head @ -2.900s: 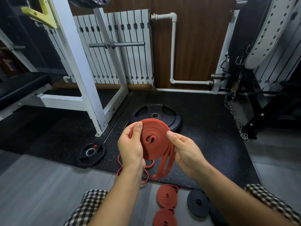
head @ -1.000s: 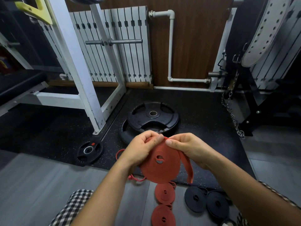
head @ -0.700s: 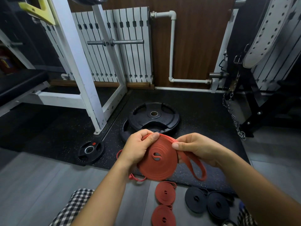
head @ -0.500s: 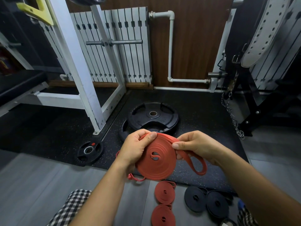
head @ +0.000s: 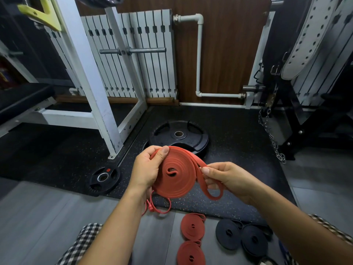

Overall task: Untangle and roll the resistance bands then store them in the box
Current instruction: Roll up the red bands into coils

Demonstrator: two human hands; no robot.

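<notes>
Left hand (head: 147,169): fingers are hidden behind the coiled red band (head: 175,173); only the thumb shows. Right hand (head: 227,178) covers part of the band's loose loop at 3 o'clock of the coil. Thin red cord (head: 159,210) at 7 o'clock runs under the left wrist, end unseen. Lower red roll (head: 191,254) is cut by the bottom edge at 6 o'clock. Black rolls (head: 254,241) at 5 o'clock sit partly behind the right forearm. Weight plate (head: 179,134) lettering is too small to read.
</notes>
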